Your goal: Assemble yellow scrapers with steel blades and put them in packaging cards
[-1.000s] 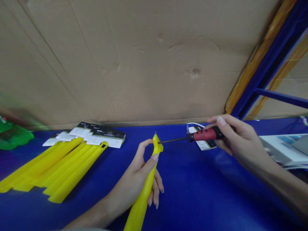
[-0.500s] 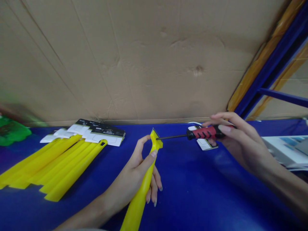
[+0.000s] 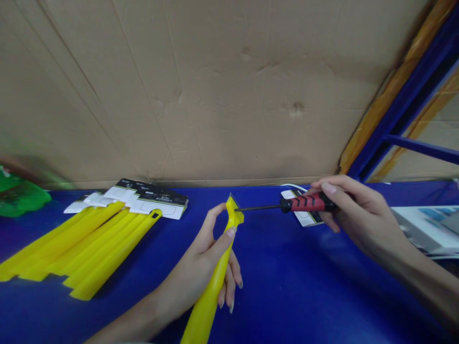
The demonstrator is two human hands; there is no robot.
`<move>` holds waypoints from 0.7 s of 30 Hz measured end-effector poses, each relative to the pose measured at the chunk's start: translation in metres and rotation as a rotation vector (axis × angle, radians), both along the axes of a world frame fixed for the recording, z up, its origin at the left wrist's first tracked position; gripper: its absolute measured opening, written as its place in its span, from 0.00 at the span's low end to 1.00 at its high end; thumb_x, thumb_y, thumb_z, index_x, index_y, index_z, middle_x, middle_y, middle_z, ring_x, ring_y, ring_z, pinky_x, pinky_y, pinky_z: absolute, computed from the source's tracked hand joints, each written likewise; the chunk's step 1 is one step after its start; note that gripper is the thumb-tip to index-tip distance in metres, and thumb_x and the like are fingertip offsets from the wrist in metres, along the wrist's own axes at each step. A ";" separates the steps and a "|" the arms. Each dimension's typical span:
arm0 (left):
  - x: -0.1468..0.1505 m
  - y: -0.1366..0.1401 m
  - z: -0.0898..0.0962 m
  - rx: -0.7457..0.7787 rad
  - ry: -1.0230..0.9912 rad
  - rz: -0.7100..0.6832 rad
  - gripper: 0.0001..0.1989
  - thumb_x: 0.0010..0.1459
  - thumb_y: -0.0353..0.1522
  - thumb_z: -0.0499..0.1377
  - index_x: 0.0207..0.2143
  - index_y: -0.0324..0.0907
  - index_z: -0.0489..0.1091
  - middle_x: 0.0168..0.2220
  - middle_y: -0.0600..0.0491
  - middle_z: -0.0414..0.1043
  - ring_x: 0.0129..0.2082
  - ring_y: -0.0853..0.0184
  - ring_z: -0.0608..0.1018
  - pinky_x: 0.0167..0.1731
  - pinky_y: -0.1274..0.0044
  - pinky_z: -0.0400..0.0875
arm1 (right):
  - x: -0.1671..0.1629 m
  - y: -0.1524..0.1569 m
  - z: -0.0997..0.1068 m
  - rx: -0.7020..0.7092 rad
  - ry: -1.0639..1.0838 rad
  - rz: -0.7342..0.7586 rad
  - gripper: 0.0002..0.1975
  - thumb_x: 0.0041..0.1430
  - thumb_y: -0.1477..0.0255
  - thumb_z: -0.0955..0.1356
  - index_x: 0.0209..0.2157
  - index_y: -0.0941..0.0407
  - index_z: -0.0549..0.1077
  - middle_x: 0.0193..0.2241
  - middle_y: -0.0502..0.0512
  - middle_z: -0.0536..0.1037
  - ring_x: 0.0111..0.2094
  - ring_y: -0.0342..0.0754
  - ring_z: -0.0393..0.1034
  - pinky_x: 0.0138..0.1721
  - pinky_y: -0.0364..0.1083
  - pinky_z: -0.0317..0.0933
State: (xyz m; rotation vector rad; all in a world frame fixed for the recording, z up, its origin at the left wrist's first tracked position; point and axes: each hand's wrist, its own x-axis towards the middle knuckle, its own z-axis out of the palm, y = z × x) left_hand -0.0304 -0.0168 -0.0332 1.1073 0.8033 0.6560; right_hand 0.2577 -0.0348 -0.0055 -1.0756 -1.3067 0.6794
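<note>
My left hand (image 3: 211, 260) is closed around the neck of a yellow scraper (image 3: 203, 306), its thumb and index finger near the angled head. The scraper slants up from the bottom edge, with a thin dark blade edge at its head. In my right hand (image 3: 358, 208) is a screwdriver (image 3: 310, 202) with a red and black handle, gripped at the back end. Its dark shaft lies about level and the tip meets the scraper's head. Whether a screw sits under the tip is too small to tell.
Several yellow scrapers (image 3: 103, 248) with black and white cards (image 3: 158, 200) lie overlapping at left on the blue table (image 3: 287, 296). Another card (image 3: 304, 217) lies behind the screwdriver. A green plastic bag (image 3: 21, 196), a white box (image 3: 430, 224), a cardboard wall (image 3: 215, 95) and a blue frame (image 3: 394, 114) stand around.
The fingers of my right hand have shifted their grip on the screwdriver's handle, and the handle has turned slightly. My left hand and the scraper stay nearly still.
</note>
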 end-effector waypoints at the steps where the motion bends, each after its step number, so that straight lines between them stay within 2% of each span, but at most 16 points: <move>1: 0.000 0.000 0.000 0.001 0.002 0.000 0.40 0.72 0.46 0.53 0.73 0.58 0.29 0.18 0.57 0.77 0.12 0.63 0.78 0.09 0.85 0.68 | 0.000 0.000 0.000 0.030 0.007 -0.014 0.10 0.59 0.63 0.76 0.42 0.47 0.80 0.32 0.48 0.83 0.27 0.44 0.76 0.22 0.41 0.66; 2: 0.000 0.000 0.000 0.001 0.004 0.001 0.40 0.72 0.46 0.53 0.73 0.58 0.29 0.18 0.57 0.77 0.12 0.63 0.78 0.09 0.85 0.68 | 0.000 0.000 0.000 0.056 0.035 -0.007 0.14 0.55 0.65 0.78 0.43 0.46 0.79 0.38 0.49 0.84 0.34 0.46 0.79 0.29 0.42 0.71; 3: 0.001 0.000 0.000 0.000 0.005 0.001 0.40 0.72 0.46 0.53 0.73 0.58 0.29 0.18 0.57 0.77 0.12 0.63 0.78 0.09 0.85 0.67 | 0.000 0.000 0.000 0.061 0.061 0.012 0.16 0.54 0.65 0.79 0.45 0.46 0.79 0.41 0.49 0.84 0.36 0.47 0.79 0.32 0.43 0.72; 4: 0.001 0.001 0.000 -0.001 0.005 -0.001 0.40 0.71 0.46 0.54 0.73 0.58 0.29 0.18 0.57 0.76 0.12 0.63 0.78 0.09 0.85 0.67 | 0.000 0.000 0.000 0.043 0.064 0.028 0.15 0.56 0.64 0.78 0.45 0.46 0.78 0.40 0.50 0.84 0.32 0.46 0.79 0.29 0.44 0.71; 6: 0.001 0.001 -0.001 -0.005 0.000 -0.009 0.41 0.71 0.47 0.54 0.73 0.58 0.28 0.18 0.57 0.77 0.12 0.62 0.78 0.09 0.85 0.67 | -0.001 0.000 0.001 -0.006 0.041 0.034 0.11 0.61 0.61 0.74 0.44 0.48 0.78 0.33 0.48 0.83 0.18 0.41 0.70 0.19 0.42 0.64; 7: 0.001 0.001 -0.002 -0.009 -0.005 -0.015 0.41 0.71 0.47 0.54 0.73 0.58 0.27 0.18 0.57 0.77 0.12 0.62 0.78 0.09 0.85 0.67 | -0.001 0.000 0.001 -0.006 0.037 0.024 0.11 0.61 0.62 0.74 0.45 0.48 0.78 0.32 0.47 0.83 0.17 0.40 0.68 0.18 0.42 0.63; 10: 0.002 0.000 -0.002 -0.023 -0.011 -0.035 0.42 0.71 0.47 0.53 0.73 0.57 0.27 0.18 0.57 0.77 0.13 0.62 0.79 0.09 0.84 0.68 | -0.002 0.001 0.002 0.086 0.087 0.002 0.18 0.51 0.68 0.80 0.44 0.47 0.78 0.41 0.48 0.84 0.29 0.45 0.77 0.28 0.44 0.71; 11: 0.002 -0.001 -0.002 -0.029 -0.012 -0.046 0.41 0.71 0.48 0.53 0.73 0.57 0.27 0.18 0.57 0.77 0.13 0.62 0.79 0.09 0.85 0.68 | -0.002 0.001 0.003 0.101 0.095 0.006 0.17 0.51 0.67 0.79 0.42 0.47 0.78 0.39 0.48 0.84 0.29 0.46 0.78 0.28 0.45 0.71; 14: 0.004 0.000 -0.002 -0.044 -0.016 -0.078 0.40 0.72 0.47 0.53 0.73 0.56 0.28 0.19 0.57 0.77 0.12 0.63 0.78 0.10 0.85 0.68 | -0.001 0.000 0.004 0.092 0.009 -0.039 0.07 0.60 0.64 0.75 0.39 0.49 0.79 0.24 0.45 0.80 0.15 0.42 0.68 0.18 0.44 0.62; 15: 0.004 0.001 -0.003 -0.046 -0.020 -0.084 0.40 0.72 0.47 0.53 0.73 0.56 0.28 0.19 0.57 0.77 0.12 0.63 0.78 0.10 0.85 0.67 | -0.001 0.000 0.004 0.099 -0.007 -0.057 0.08 0.59 0.65 0.75 0.40 0.48 0.79 0.24 0.46 0.80 0.16 0.43 0.69 0.18 0.44 0.62; 17: 0.006 0.005 -0.003 -0.039 -0.037 -0.090 0.40 0.72 0.47 0.53 0.73 0.55 0.28 0.19 0.56 0.77 0.11 0.64 0.77 0.09 0.85 0.67 | 0.000 -0.002 0.005 0.137 0.017 -0.065 0.16 0.53 0.70 0.78 0.44 0.47 0.78 0.33 0.48 0.85 0.29 0.48 0.79 0.26 0.45 0.70; 18: 0.007 0.007 -0.004 -0.033 -0.047 -0.091 0.40 0.72 0.46 0.53 0.73 0.54 0.28 0.19 0.56 0.77 0.11 0.64 0.77 0.09 0.85 0.66 | 0.000 -0.002 0.006 0.145 0.042 -0.052 0.20 0.51 0.71 0.79 0.46 0.46 0.77 0.39 0.50 0.86 0.35 0.49 0.81 0.30 0.46 0.72; 19: 0.008 0.008 -0.004 -0.029 -0.054 -0.090 0.40 0.72 0.46 0.53 0.73 0.54 0.29 0.19 0.56 0.78 0.11 0.64 0.76 0.09 0.85 0.66 | 0.001 -0.003 0.007 0.144 0.047 -0.043 0.19 0.52 0.70 0.79 0.46 0.46 0.77 0.41 0.50 0.86 0.35 0.49 0.80 0.31 0.46 0.72; 21: 0.010 0.012 -0.005 -0.030 -0.062 -0.093 0.38 0.72 0.46 0.53 0.72 0.53 0.32 0.19 0.55 0.78 0.11 0.65 0.76 0.09 0.86 0.66 | 0.001 -0.004 0.008 0.132 -0.006 -0.066 0.12 0.57 0.68 0.77 0.43 0.49 0.78 0.35 0.50 0.85 0.23 0.43 0.75 0.24 0.43 0.67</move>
